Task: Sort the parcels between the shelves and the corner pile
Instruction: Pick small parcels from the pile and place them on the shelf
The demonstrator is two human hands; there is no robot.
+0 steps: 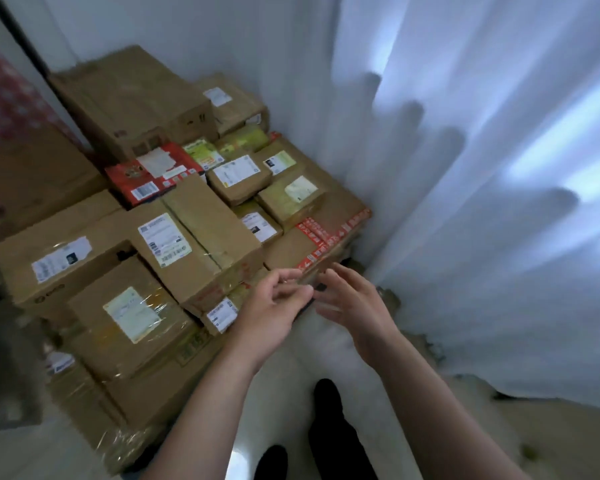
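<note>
The corner pile (201,237) of brown cardboard parcels fills the left and middle of the view. It stands against the white wall (257,36) at the far side and beside the pale curtain (465,168) at the right. A big box (129,98) lies on top at the far end, and a red parcel (149,174) sits just in front of it.

The left hand (274,306) has loosely bent fingers and holds nothing. The right hand (355,303) has its fingers spread apart and is also empty. Both reach toward the near right edge of the pile, close to a box with red tape (326,233). The 2 are just beside each other, but the blur hides whether they touch. Below them are the light floor (284,393) and dark trouser legs (329,427).
</note>
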